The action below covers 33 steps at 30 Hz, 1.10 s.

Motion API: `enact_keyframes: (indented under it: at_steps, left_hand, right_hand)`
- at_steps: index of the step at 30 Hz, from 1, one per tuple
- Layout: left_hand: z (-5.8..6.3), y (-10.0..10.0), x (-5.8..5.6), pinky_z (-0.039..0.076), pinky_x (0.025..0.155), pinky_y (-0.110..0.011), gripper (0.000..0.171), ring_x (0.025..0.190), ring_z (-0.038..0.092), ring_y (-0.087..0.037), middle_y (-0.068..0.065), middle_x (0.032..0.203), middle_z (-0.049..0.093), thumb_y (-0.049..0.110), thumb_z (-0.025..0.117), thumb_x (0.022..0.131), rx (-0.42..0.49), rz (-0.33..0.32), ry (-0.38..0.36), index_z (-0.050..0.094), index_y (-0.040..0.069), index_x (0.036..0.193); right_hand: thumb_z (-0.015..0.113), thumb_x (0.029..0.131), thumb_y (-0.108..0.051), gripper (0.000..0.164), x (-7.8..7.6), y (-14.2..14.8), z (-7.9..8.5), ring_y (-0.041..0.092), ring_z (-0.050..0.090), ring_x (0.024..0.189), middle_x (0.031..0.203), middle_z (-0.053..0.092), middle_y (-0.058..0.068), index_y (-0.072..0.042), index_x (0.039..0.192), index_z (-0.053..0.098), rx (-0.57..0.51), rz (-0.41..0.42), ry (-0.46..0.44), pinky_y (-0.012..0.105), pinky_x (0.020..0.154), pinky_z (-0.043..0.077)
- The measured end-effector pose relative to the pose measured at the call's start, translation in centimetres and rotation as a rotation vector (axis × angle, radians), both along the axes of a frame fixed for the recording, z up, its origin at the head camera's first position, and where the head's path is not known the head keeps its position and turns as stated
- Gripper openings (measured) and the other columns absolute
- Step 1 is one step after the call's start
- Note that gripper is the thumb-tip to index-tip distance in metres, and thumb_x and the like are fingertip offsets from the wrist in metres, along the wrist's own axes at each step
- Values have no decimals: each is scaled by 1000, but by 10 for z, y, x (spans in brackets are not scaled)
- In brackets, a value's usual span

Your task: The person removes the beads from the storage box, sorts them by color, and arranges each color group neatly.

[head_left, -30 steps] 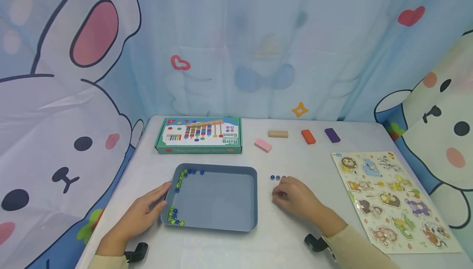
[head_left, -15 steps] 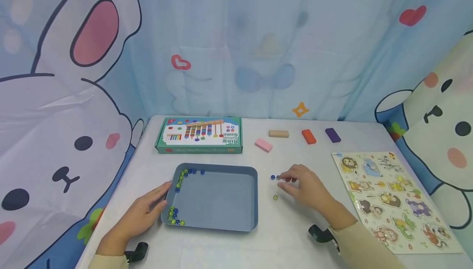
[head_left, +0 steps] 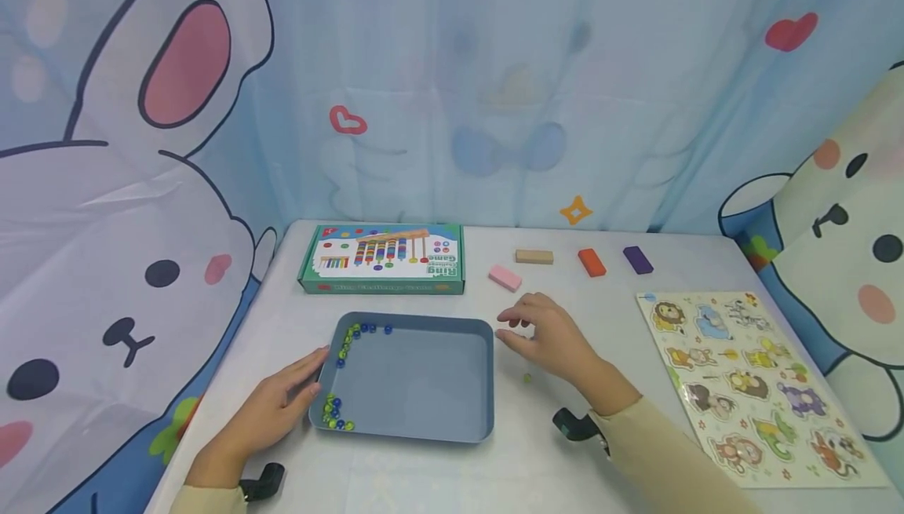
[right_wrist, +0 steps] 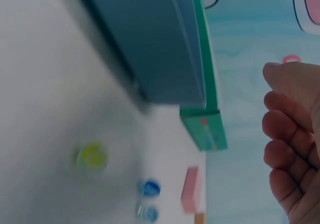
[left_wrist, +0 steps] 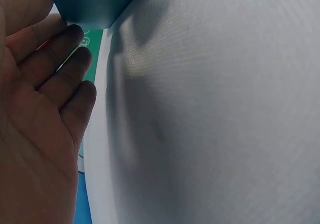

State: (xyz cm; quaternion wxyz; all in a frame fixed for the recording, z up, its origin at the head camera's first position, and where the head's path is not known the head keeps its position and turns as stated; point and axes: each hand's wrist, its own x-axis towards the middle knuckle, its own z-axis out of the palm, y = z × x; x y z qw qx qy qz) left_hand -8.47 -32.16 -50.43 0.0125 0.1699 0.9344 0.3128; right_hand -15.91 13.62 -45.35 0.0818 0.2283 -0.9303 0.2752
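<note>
A shallow blue-grey tray [head_left: 417, 377] holds several green and blue marbles along its left side and upper left. My left hand [head_left: 271, 408] rests at its left wall, fingers extended; the left wrist view shows the palm beside the tray's outer side [left_wrist: 97, 3]. Just off the tray's right rim is my right hand [head_left: 554, 341], fingers loosely bent and thumb apart from them, with nothing visible between. A green marble [head_left: 526, 378] lies on the table below that hand. Two blue marbles [right_wrist: 150, 188] show in the right wrist view; the hand hides them in the head view.
Behind the tray lies a green ring-game box [head_left: 381, 259]. Pink [head_left: 504, 278], natural wood [head_left: 534, 257], orange [head_left: 592, 262] and purple [head_left: 638, 260] blocks lie at the back. An animal puzzle board [head_left: 756, 388] sits at the right.
My right hand has come away from the green marble, reached the blue marbles, then moved left and back to the tray's right rim. My left hand stays at the tray.
</note>
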Motion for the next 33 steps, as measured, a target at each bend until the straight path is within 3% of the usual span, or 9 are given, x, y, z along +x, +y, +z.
enact_keyframes:
  at_steps: [10,14,18,21,25,33]
  left_hand:
    - [-2,3,3,22,118,-6,53,148,49,-33,-6,163,48,30,58,109,5,21,-6,47,16,158]
    - [-1,4,5,27,120,-11,52,148,50,-32,-6,162,49,29,59,108,9,29,0,48,17,158]
    - [-1,5,6,26,119,-10,53,148,50,-32,-6,162,49,30,60,108,15,31,-7,48,16,158]
    - [-1,4,6,35,121,-23,53,148,50,-31,-5,163,49,30,59,108,10,30,-13,48,16,158]
    - [1,4,5,40,119,-51,53,148,49,-32,-5,163,48,30,59,108,6,28,-22,47,16,159]
    - [5,5,1,42,117,-55,53,148,50,-33,-7,163,48,28,59,108,-10,18,-6,47,16,159]
  right_hand:
    - [85,90,-32,21,-18,-76,19,10,60,91,92,69,-9,-19,106,81,10,210,35,25,78,55]
    - [82,92,-35,24,-22,-103,19,9,58,91,94,71,-5,-17,108,82,51,297,35,26,80,55]
    - [80,93,-38,27,-23,-128,15,8,58,89,96,72,-4,-17,110,82,88,379,21,25,80,55]
    - [79,94,-39,28,-22,-146,11,8,59,89,95,72,-3,-17,111,82,112,437,14,23,80,54]
    - [79,94,-40,29,-20,-171,3,6,58,88,95,71,-5,-17,112,82,155,511,27,19,79,52]
    - [77,95,-45,30,-10,-207,-9,1,55,87,97,70,-11,-21,112,81,243,626,24,12,78,48]
